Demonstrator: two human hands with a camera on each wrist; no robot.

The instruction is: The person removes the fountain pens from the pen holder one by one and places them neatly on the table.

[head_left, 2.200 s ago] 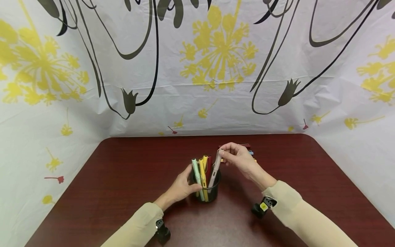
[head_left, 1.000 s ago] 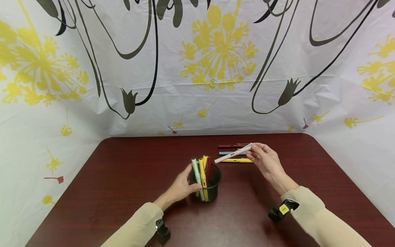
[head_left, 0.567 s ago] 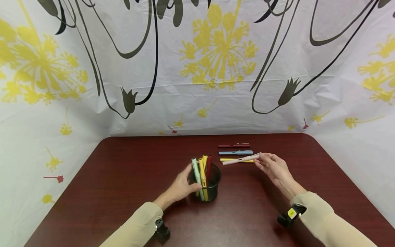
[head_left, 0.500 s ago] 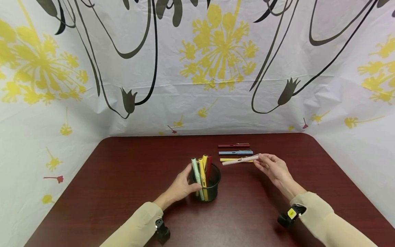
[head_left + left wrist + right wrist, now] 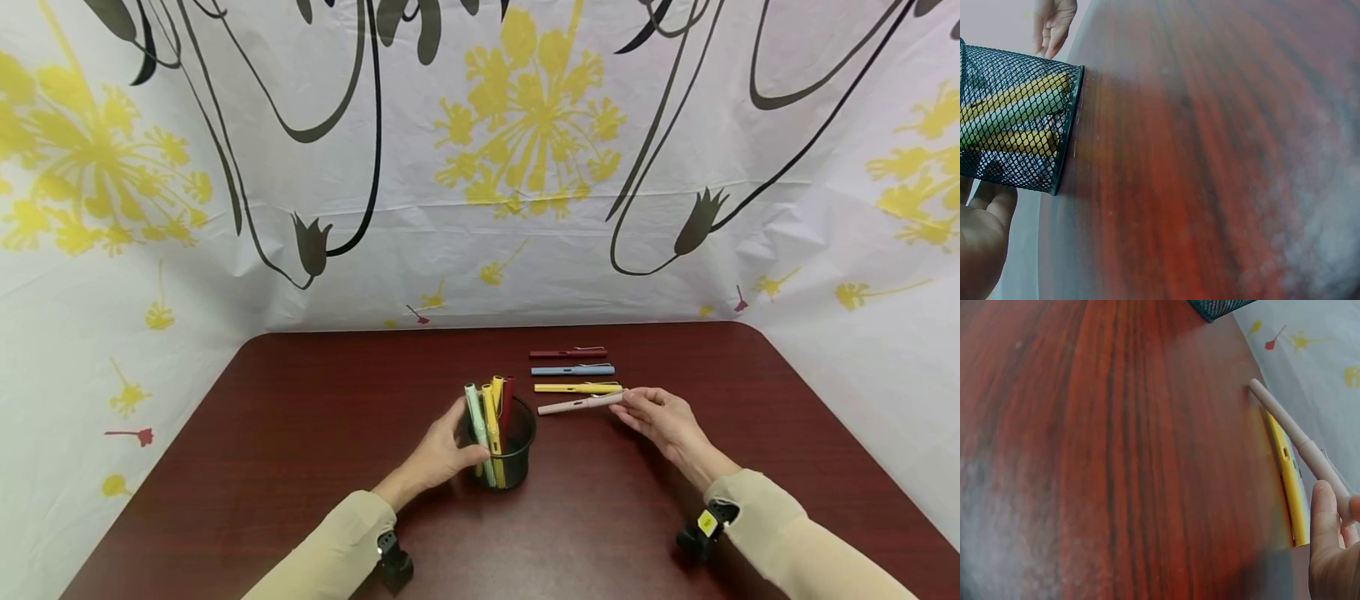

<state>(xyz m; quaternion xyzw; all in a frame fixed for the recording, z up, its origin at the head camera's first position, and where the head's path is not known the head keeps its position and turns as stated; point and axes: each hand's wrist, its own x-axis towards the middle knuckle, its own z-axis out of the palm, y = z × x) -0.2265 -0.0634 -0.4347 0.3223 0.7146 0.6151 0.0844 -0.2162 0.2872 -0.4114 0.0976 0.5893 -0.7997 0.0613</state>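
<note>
My left hand [image 5: 437,454] grips the side of a black mesh pen cup [image 5: 517,468], thumb across its front. Inside the cup stand a mint green pen [image 5: 475,412], yellow pens [image 5: 491,417] and a dark red pen [image 5: 507,404]; the mesh shows some of them in the left wrist view. My right hand [image 5: 670,423] pinches a pale pinkish-white pen [image 5: 573,406] by its clip end. That pen lies low over the table, slightly slanted, just in front of a yellow pen [image 5: 573,388]. In the right wrist view its free end points toward the cup.
Behind the yellow pen, a blue pen [image 5: 572,371] and a dark red pen [image 5: 567,354] lie in a row on the dark reddish wooden table [image 5: 337,400]. A white patterned cloth [image 5: 450,275] hangs just beyond the table's far edge.
My right hand has drawn the pale pen out of the cup, carried it right, and lowered it in front of the yellow pen. My left hand has stayed on the cup.
</note>
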